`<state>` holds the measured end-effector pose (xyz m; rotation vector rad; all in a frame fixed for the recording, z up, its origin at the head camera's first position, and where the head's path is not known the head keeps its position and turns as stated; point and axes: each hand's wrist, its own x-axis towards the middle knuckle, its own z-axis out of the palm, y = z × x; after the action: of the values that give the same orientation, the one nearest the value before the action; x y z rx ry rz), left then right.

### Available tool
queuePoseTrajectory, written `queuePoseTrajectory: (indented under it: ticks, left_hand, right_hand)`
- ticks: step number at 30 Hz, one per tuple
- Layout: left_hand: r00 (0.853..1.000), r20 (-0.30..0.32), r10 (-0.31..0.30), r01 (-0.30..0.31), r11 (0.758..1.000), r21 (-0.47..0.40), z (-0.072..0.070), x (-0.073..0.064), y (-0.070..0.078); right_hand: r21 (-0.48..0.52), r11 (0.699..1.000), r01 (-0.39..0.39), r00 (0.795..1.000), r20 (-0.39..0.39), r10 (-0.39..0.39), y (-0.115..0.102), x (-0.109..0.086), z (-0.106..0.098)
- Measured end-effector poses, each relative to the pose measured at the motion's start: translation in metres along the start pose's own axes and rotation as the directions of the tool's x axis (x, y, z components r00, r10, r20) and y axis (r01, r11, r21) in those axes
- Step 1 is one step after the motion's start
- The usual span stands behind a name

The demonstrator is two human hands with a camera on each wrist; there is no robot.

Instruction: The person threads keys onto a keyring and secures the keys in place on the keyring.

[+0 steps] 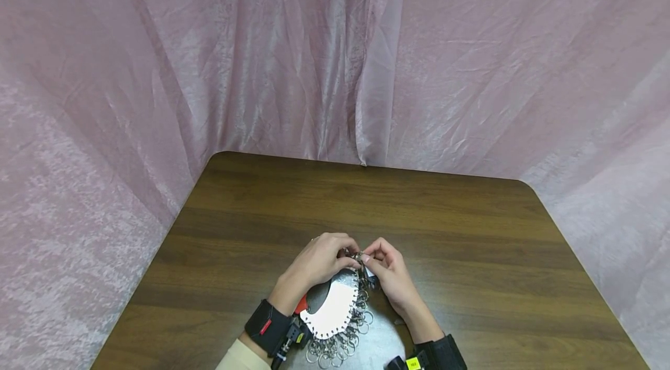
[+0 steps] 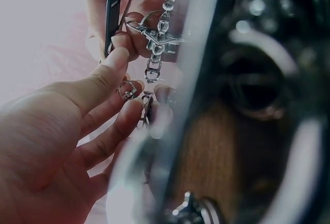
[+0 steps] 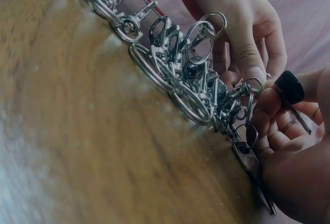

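A curved, shiny plate (image 1: 332,307) with small holes along its rim lies between the hands in the head view. Snap hooks with key rings (image 3: 192,112) hang in a row from that rim. My left hand (image 1: 320,256) reaches over the plate's far end, its thumb and fingers pinching a small key ring (image 3: 252,86) by its snap hook. Opposite it, my right hand (image 1: 391,274) pinches a key (image 3: 290,87) with a black head, close to the left fingertips. Another key (image 3: 248,158) dangles below, beside the right hand. Whether the black-headed key is on the ring cannot be told.
Under everything is a brown wooden table (image 1: 419,207) with rounded far corners. Pink curtains (image 1: 293,56) hang behind and beside it. A red part (image 1: 301,304) shows at the plate's left end, near the left wrist strap.
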<state>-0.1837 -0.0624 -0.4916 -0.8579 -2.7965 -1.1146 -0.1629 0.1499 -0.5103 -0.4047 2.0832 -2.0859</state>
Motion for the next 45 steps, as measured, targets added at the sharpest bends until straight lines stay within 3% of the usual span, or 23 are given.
queuePoseTrajectory:
  ticks: [37,45]
  left_hand:
    - [1.0,-0.006,0.017,-0.017,1.0,-0.018,0.0012,0.0003,-0.0015]
    - [1.0,0.002,0.007,-0.007,1.0,-0.011,0.0024,0.0017,-0.0012]
  right_hand:
    - [-0.003,1.0,0.017,0.999,0.04,-0.017,0.0011,0.0003,-0.0028]
    - [0.016,0.999,-0.03,0.999,-0.031,0.03,0.0013,0.001,0.0014]
